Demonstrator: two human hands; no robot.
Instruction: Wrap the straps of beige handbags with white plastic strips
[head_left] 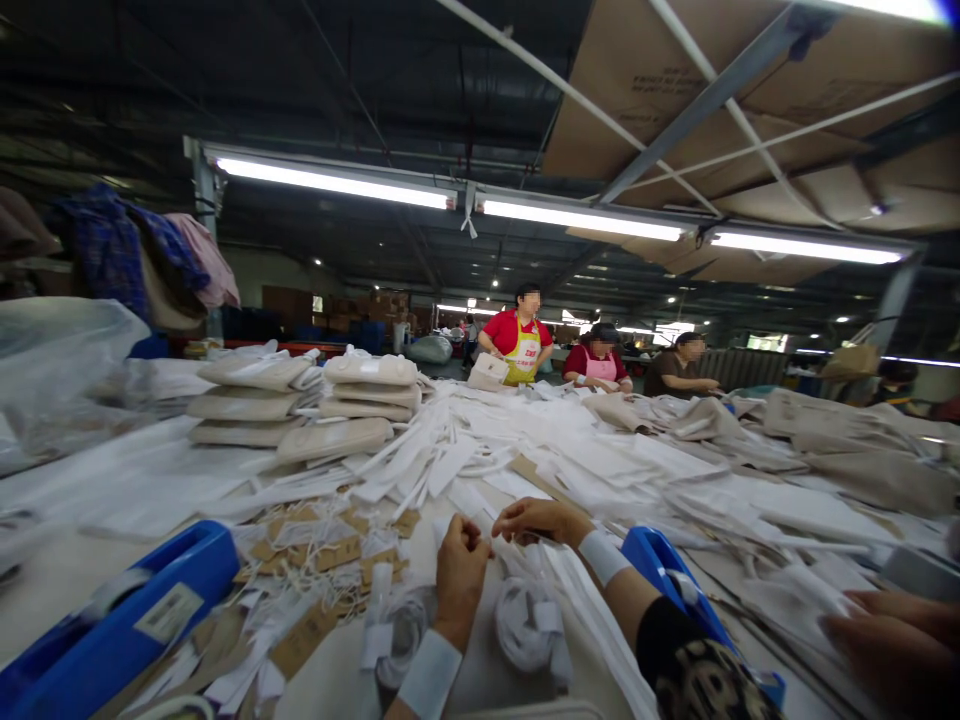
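My left hand [461,568] is closed in a pinch above a beige bag; whatever its fingertips hold is too small to make out. Just beside it, my right hand [546,520] reaches in from the right with bent fingers drawn together, its tips almost touching the left ones. Pale bands wrap both wrists. Below the hands lie a coiled white strap [523,625] and a second coiled strap [409,632], wrapped in white material. Brown hang tags [337,553] with white strings are heaped left of my left hand.
A blue tape dispenser [187,570] stands at left, another blue dispenser [660,560] beside my right forearm. Folded beige bags [251,402] are stacked behind; white strips [450,450] cover the middle. Another person's hand [892,630] enters at right. Several co-workers stand or sit across the table.
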